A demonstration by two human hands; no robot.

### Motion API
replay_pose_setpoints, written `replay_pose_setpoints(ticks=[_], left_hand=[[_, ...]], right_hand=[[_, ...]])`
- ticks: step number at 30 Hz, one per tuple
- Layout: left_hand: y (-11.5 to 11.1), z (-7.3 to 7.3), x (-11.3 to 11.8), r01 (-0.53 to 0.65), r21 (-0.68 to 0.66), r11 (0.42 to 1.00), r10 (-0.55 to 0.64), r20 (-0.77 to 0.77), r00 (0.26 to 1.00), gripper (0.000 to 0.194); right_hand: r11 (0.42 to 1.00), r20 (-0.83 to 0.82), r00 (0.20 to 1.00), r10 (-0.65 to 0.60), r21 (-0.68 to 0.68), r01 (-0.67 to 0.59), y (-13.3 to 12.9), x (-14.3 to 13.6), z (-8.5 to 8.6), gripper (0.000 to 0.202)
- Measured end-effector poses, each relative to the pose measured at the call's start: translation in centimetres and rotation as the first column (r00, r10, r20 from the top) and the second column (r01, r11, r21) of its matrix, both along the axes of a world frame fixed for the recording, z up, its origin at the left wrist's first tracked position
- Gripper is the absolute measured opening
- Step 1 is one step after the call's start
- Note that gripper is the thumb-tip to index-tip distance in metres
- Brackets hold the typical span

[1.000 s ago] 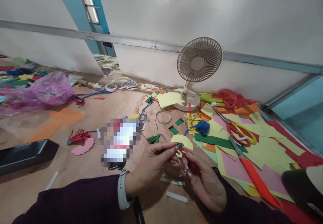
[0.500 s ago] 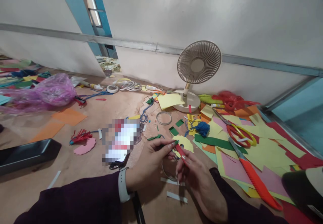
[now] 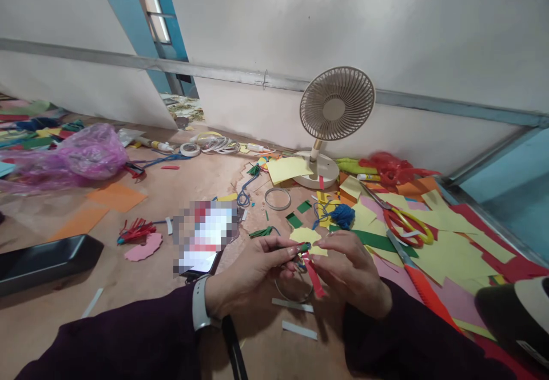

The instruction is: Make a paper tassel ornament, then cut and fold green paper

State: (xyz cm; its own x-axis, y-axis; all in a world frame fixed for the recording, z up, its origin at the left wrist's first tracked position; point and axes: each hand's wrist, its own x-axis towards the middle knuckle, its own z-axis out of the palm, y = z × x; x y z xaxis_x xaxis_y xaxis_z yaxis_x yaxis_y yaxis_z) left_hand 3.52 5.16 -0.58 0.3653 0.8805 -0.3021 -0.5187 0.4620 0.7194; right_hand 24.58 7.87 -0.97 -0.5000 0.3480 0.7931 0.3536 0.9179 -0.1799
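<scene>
The surface (image 3: 201,177) bore the fan (image 3: 337,104). In front of the fan, the right hand (image 3: 358,268) bent over the red strip (image 3: 315,282), its grip unclear; having just left the strip's lower end, it let that end dangle. The left hand (image 3: 242,274) pinched the small green piece (image 3: 304,247).

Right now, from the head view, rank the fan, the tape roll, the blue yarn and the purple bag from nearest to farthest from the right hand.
From the right hand:
1. Blue yarn, just beyond it
2. Fan, farther back
3. Tape roll, back left
4. Purple bag, far left
</scene>
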Motion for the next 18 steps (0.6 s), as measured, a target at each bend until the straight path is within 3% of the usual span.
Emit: replay_pose_setpoints(ticks=[3,6,10,14,18], left_hand=[[-0.2,-0.2,0.1,0.038,0.014,0.999,-0.038,-0.018,0.999,0.027],[-0.5,-0.2,0.2,0.071,0.023,0.997,-0.070,-0.048,0.996,0.028],[-0.8,0.0,0.2,0.172,0.087,0.981,-0.158,-0.149,0.976,0.026],[-1.0,0.1,0.2,0.221,0.158,0.962,-0.185,-0.215,0.959,0.026],[-0.9,0.0,0.2,0.241,0.184,0.953,-0.193,-0.243,0.951,0.026]], right_hand=[[0.998,0.042,0.999,0.026,0.055,-0.029,-0.6,0.0,0.6,0.030],[1.000,0.018,0.999,0.031,0.002,-0.031,-1.2,-0.2,1.3,0.025],[0.978,-0.069,0.997,-0.021,-0.211,0.006,-1.8,-0.6,2.0,0.022],[0.906,-0.176,0.981,-0.083,-0.423,0.001,-2.0,-1.4,2.4,0.011],[0.860,-0.236,0.964,-0.124,-0.510,-0.014,-2.2,-1.8,2.2,0.009]])
